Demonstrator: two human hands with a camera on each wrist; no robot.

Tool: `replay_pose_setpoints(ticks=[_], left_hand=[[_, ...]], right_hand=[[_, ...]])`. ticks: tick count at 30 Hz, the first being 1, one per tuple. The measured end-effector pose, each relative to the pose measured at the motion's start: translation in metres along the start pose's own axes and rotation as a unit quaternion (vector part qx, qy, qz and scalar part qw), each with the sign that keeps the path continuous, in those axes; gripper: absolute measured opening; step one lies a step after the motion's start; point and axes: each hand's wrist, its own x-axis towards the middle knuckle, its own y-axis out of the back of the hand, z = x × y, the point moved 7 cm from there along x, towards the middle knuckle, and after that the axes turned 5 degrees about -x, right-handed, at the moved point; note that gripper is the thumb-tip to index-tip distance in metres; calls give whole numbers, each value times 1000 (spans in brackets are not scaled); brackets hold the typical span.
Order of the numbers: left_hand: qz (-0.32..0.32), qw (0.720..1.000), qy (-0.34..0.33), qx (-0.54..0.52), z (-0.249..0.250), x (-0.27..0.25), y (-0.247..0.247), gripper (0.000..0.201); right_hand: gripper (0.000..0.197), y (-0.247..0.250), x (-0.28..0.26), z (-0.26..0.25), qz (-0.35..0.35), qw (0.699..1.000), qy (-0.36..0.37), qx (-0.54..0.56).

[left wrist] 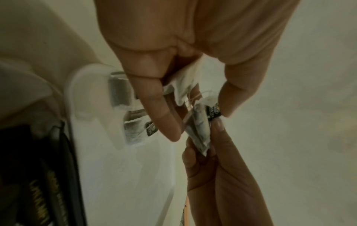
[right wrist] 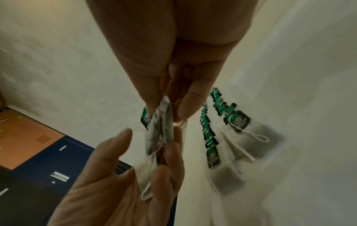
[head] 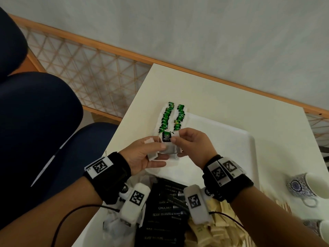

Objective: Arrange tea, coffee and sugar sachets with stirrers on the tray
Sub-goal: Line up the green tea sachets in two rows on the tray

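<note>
Your right hand (head: 191, 143) pinches a green tea bag (head: 169, 141) above the tray's (head: 231, 139) near-left corner; your left hand (head: 144, 157) clasps spare bags. Light, limp and likely tearable, it's best held by the paper edge.

tea bag tags (head: 167, 120): green and black
tray (head: 231, 138): white
coffee sachets (head: 167, 207): black
sugar sachets (head: 220, 229): cream
cup (head: 300, 187): white, blue floral pattern

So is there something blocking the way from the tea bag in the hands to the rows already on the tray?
Nothing visible: the tea bag sits just before the rows, with no object between.
</note>
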Motion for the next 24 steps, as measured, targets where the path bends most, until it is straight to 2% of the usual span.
replay_pose_setpoints(ticks=[2, 4, 6, 8, 10, 12, 15, 17, 21, 24], left_hand=[[18, 999, -19, 25, 1, 2, 4, 19], [44, 998, -31, 42, 2, 5, 9, 13], [72, 995, -42, 55, 4, 6, 14, 12], [97, 992, -54, 61, 7, 8, 21, 16], [114, 990, -66, 48, 11, 7, 28, 16], [133, 988, -74, 33, 16, 6, 37, 11], [158, 983, -86, 35, 26, 4, 51, 6], [173, 979, -101, 34, 33, 3, 60, 3], [199, 970, -140, 6, 51, 2, 75, 11], [203, 966, -159, -27, 56, 3, 77, 9]], right_hand=[[16, -4, 0, -1, -16, 1000, 5, -2], [29, -7, 1, -3, -33, 999, 19, -21], [33, -7, 3, -4, -46, 998, 34, -35], [30, -6, 5, -1, -51, 997, 37, -49], [15, -1, 6, 3, -32, 991, 32, -126], [2, 5, 7, 8, -14, 966, 43, -256], [8, 5, 6, 18, -9, 927, 56, -370], [8, 3, 6, 27, -15, 926, 41, -374], [8, -8, 3, 42, -60, 938, 21, -341], [6, -8, 10, 50, -45, 940, 4, -337]])
